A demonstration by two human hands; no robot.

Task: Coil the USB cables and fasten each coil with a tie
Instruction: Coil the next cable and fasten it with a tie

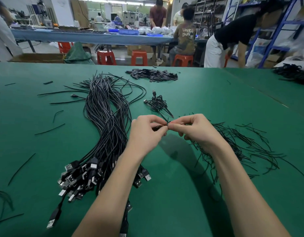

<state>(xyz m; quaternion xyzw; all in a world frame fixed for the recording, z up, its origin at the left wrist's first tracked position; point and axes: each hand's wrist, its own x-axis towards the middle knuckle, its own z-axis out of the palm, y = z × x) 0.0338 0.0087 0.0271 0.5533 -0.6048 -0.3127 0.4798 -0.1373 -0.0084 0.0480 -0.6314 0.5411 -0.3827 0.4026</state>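
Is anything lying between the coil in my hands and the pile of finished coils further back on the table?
Nothing visible. The coil, pinched between left hand and right hand, faces only bare green table before the finished coils.

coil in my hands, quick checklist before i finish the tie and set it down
1. Left hand grips the coil: ok.
2. Right hand pinches the tie: ok.
3. Tie fully twisted shut: cannot tell, fingers hide it.
4. Done pile has room beside it: ok.
5. Spare ties near the right hand: ok.
6. Loose cable bundle within reach: ok.
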